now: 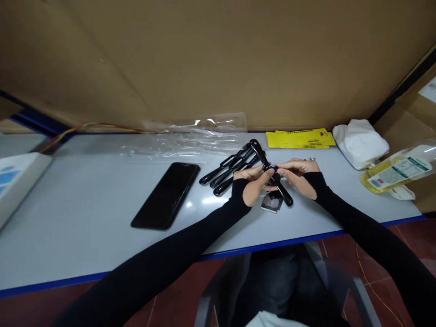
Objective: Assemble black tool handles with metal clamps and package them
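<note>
A glossy black handle (261,153), long with rounded ends and a narrower middle part, is held slanted above the table. My left hand (254,184) is closed around its middle, thumb on top. From the other side, the fingertips of my right hand (299,175) pinch at the same middle part; any small piece between them is too small to make out. Just left of my left hand lie several similar black handles (221,172), side by side. Beneath the held one, a small dark packet with a clear part (271,205) rests on the table.
A black phone (166,195) lies left of the handles on the white table (85,218). Behind are clear plastic bags (190,143) and yellow cards (299,139). At right are a white cloth bundle (361,143) and a bottle of yellow liquid (398,170). A white box (20,177) stands left.
</note>
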{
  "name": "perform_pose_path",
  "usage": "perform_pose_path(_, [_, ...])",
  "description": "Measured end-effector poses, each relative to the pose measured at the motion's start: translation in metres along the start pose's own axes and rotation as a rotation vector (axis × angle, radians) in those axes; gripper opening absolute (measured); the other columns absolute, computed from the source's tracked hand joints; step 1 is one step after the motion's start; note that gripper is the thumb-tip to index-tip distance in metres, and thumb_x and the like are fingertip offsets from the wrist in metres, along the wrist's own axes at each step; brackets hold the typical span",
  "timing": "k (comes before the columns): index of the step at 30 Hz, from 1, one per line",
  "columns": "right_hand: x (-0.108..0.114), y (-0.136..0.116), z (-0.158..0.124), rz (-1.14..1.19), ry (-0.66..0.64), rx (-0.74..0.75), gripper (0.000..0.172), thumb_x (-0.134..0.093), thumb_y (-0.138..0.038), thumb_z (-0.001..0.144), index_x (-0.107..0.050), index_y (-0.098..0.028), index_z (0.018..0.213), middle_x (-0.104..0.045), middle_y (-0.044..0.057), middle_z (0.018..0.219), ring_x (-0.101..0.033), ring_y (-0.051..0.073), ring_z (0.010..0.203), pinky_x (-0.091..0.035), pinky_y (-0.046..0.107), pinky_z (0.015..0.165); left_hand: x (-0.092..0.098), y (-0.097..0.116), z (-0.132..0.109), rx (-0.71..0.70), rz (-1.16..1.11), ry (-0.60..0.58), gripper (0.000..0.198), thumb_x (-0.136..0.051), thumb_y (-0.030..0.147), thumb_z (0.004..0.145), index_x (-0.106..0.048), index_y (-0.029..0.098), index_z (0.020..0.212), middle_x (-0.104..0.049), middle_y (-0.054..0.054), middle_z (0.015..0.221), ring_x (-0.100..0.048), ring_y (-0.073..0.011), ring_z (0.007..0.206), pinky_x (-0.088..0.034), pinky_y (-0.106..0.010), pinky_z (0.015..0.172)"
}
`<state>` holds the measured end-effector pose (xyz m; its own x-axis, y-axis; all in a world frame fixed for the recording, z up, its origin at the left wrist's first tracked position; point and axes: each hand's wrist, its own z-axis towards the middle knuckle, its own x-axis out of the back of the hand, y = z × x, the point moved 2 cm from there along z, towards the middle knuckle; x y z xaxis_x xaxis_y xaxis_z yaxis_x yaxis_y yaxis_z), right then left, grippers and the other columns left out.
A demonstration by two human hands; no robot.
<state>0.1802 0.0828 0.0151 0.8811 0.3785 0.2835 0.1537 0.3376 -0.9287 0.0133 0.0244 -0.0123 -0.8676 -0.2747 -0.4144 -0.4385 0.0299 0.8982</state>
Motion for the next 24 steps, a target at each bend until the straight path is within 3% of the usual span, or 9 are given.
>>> perform_pose_path(7, [-0.005, 0.000, -0.002, -0.005, -0.013, 0.016, 0.036, -0.083, -0.053, 0.085, -0.086, -0.021, 0.100, -0.076, 0.006, 0.089, -0.066, 0.015, 0.073, -0.058, 0.030, 0.065, 0.002, 0.000, -0.001, 0.019, 0.004, 0.052, 0.042, -0.098, 0.036, 0.063, -0.083, 0.011, 0.093, -0.079, -0.008, 0.085, -0.076, -0.0238, 0.075, -0.072, -0.045, 0.065])
perform_pose_path(10, [0.003, 0.004, 0.002, -0.103, -0.057, 0.033, 0.033, -0.082, -0.052, 0.086, -0.086, -0.022, 0.101, -0.078, 0.006, 0.091, -0.068, 0.016, 0.075, -0.058, 0.031, 0.069, 0.002, 0.000, 0.000, 0.022, 0.011, 0.069, 0.044, -0.098, 0.036, 0.061, -0.083, 0.010, 0.094, -0.080, -0.010, 0.087, -0.077, -0.0259, 0.077, -0.071, -0.044, 0.063])
perform_pose_path(13, [0.035, 0.015, 0.017, -0.332, -0.062, 0.031, 0.030, -0.080, -0.049, 0.087, -0.086, -0.023, 0.101, -0.081, 0.007, 0.096, -0.069, 0.017, 0.077, -0.056, 0.029, 0.067, 0.002, 0.002, 0.000, 0.015, 0.001, 0.094, 0.044, -0.099, 0.034, 0.059, -0.081, 0.010, 0.091, -0.080, -0.011, 0.087, -0.078, -0.0276, 0.075, -0.070, -0.042, 0.059])
perform_pose_path(16, [0.088, 0.028, 0.034, -0.586, 0.128, -0.027, 0.028, -0.075, -0.041, 0.090, -0.085, -0.021, 0.106, -0.082, 0.007, 0.092, -0.067, 0.017, 0.071, -0.052, 0.029, 0.064, 0.002, 0.005, -0.002, 0.016, -0.012, 0.093, 0.037, -0.098, 0.031, 0.061, -0.079, 0.011, 0.087, -0.080, -0.011, 0.086, -0.080, -0.0291, 0.075, -0.070, -0.040, 0.057])
perform_pose_path(18, [0.116, 0.036, 0.040, -0.694, 0.140, -0.074, 0.032, -0.082, -0.038, 0.083, -0.085, -0.020, 0.110, -0.082, 0.008, 0.092, -0.065, 0.017, 0.068, -0.053, 0.031, 0.067, 0.002, 0.007, -0.004, 0.028, -0.005, 0.061, 0.031, -0.095, 0.029, 0.066, -0.079, 0.013, 0.088, -0.080, -0.011, 0.087, -0.081, -0.0303, 0.079, -0.071, -0.040, 0.059])
perform_pose_path(21, [0.137, 0.050, 0.042, -0.709, 0.058, -0.131, 0.035, -0.088, -0.034, 0.075, -0.086, -0.020, 0.107, -0.082, 0.008, 0.089, -0.065, 0.017, 0.067, -0.053, 0.031, 0.067, 0.004, 0.008, -0.004, 0.072, 0.016, 0.028, 0.029, -0.094, 0.027, 0.068, -0.079, 0.012, 0.088, -0.081, -0.011, 0.089, -0.082, -0.0323, 0.083, -0.072, -0.041, 0.063])
perform_pose_path(24, [0.140, 0.068, 0.042, -0.680, -0.045, -0.147, 0.028, -0.086, -0.036, 0.078, -0.087, -0.019, 0.100, -0.081, 0.006, 0.081, -0.061, 0.015, 0.062, -0.047, 0.029, 0.062, 0.006, 0.005, -0.002, 0.090, 0.031, 0.016, 0.035, -0.095, 0.027, 0.068, -0.078, 0.010, 0.092, -0.081, -0.014, 0.090, -0.082, -0.0342, 0.084, -0.072, -0.043, 0.062])
